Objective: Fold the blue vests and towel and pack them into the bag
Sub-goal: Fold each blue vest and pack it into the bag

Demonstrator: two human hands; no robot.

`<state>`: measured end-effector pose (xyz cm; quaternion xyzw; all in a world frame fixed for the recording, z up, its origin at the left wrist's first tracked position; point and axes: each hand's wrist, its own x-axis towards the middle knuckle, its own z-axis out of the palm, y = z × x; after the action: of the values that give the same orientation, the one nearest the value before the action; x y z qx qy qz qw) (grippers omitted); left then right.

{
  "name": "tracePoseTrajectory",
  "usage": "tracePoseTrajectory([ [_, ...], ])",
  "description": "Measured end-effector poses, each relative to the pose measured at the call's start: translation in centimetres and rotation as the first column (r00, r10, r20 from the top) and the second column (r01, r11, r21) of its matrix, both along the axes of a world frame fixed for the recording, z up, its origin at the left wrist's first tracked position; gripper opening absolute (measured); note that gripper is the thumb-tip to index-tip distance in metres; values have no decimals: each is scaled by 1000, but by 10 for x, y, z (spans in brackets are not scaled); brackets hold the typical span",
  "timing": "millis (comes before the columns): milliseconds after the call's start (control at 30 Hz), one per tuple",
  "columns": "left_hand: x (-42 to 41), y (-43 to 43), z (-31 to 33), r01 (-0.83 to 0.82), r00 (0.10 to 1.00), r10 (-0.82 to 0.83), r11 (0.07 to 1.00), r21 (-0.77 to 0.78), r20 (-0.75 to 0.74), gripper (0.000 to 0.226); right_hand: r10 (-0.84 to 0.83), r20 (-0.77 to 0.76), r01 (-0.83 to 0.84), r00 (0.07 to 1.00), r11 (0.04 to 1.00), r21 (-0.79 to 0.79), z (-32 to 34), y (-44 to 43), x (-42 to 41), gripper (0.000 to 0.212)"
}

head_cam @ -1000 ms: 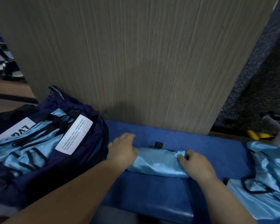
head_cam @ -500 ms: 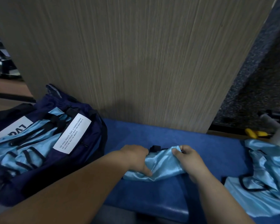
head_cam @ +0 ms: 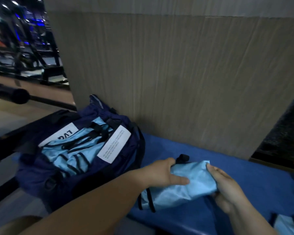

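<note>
Head view, going from the 9 o'clock side across. The navy bag (head_cam: 85,160) sits open on the left end of the blue bench (head_cam: 244,168), and you can see light blue vests (head_cam: 70,155) with black trim already stuffed inside, plus a couple of white labels on the flaps. Just right of it, around 5 o'clock, both hands are on a folded vest (head_cam: 185,184). The left hand (head_cam: 161,173) is clamped on its near-left end, thumb lying flat across the top of the cloth. The right hand (head_cam: 227,185) pinches the right end, fingers wrapped tight over the edge.

What's changed: a second ago the vest was a flat strip on the bench with a hand pressing at each end. Half a second ago it was getting bunched together, and now it's a compact bundle, lifted and tilted with its left end swinging toward the bag. The view has swung left too, so the bag sits more central.

So I'd say folding is done for this one and it's about to go in. At 4 o'clock a corner of another vest (head_cam: 288,224) pokes into view, not yet folded as far as I can tell.
</note>
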<state>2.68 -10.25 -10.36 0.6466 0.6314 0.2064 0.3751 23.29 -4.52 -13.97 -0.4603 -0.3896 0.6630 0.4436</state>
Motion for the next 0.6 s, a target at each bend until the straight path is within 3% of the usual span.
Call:
tracePoseTrajectory([
  [267, -56, -36, 36, -219, 972, 194, 951, 218, 130, 31, 65, -282, -84, 957, 995, -59, 38, -20, -77, 31],
  [400, -102, -51, 54, -369, 929, 348, 870, 327, 124, 43, 121, -313, -137, 942, 990, -27, 70, -25, -140, 21],
  [600, -177, -71, 77, -523, 834, 543, 716, 463, 103, 41, 201, -287, -208, 937, 978, 5, 111, -32, -239, 17],
])
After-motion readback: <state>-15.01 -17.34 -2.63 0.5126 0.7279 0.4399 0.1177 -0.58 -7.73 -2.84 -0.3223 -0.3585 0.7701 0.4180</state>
